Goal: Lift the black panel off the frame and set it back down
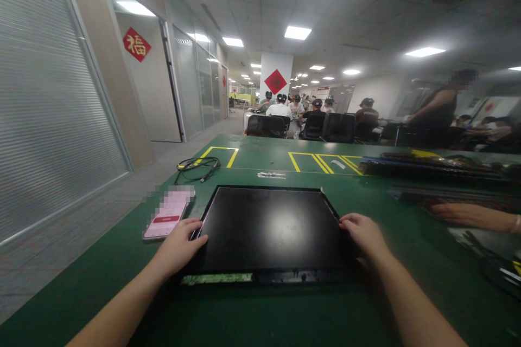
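A black flat display panel (pixel 260 227) lies in front of me over the green table, its screen facing up. Along its near edge a strip of green circuit board (pixel 217 278) shows beneath the screen. My left hand (pixel 185 244) grips the panel's left edge, thumb on top and fingers at the side. At the right edge my right hand (pixel 362 230) pinches the rim near the upper corner. What lies under the panel is hidden.
A phone (pixel 169 214) lies left of the panel, and a coiled black cable (pixel 199 168) beyond it. Yellow tape marks (pixel 317 162) cross the green table (pixel 252 146). At right are stacked dark panels (pixel 427 168) and another person's hand (pixel 472 217). People sit farther back.
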### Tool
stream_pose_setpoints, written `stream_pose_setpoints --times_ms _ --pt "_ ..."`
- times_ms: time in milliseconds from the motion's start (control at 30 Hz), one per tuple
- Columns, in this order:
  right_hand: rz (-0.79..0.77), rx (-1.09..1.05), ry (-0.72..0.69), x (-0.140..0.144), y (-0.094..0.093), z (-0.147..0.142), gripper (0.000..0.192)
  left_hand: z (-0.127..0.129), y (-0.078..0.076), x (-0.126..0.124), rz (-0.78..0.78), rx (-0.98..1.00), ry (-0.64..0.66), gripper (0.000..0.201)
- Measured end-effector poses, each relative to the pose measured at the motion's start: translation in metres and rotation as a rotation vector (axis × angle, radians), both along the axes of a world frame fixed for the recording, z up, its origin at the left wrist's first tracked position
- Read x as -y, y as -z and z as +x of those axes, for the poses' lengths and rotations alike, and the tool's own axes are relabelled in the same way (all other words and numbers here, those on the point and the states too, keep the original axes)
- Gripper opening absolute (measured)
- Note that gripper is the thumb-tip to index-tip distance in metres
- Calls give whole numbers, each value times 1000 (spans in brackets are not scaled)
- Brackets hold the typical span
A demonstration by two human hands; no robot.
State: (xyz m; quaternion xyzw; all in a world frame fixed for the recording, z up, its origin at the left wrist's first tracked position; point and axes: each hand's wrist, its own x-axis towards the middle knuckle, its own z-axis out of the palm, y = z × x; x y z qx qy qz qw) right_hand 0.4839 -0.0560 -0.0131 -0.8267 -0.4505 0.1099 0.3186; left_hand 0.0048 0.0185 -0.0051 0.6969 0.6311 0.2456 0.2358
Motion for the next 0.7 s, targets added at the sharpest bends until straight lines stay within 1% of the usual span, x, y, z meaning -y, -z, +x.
stream_pose_setpoints --times_ms 100,300,533,700 --pt "2 2 4 0 1 0 18 0 -1 1 3 -15 2 43" --pt "22 -15 -2 -1 2 2 19 2 -2 3 1 37 -9 41" --pt "16 -25 2 0 0 1 19 4 -1 5 23 4 -19 41" --pt "3 -53 5 1 -2 2 19 5 -4 7 -6 55 -21 44"
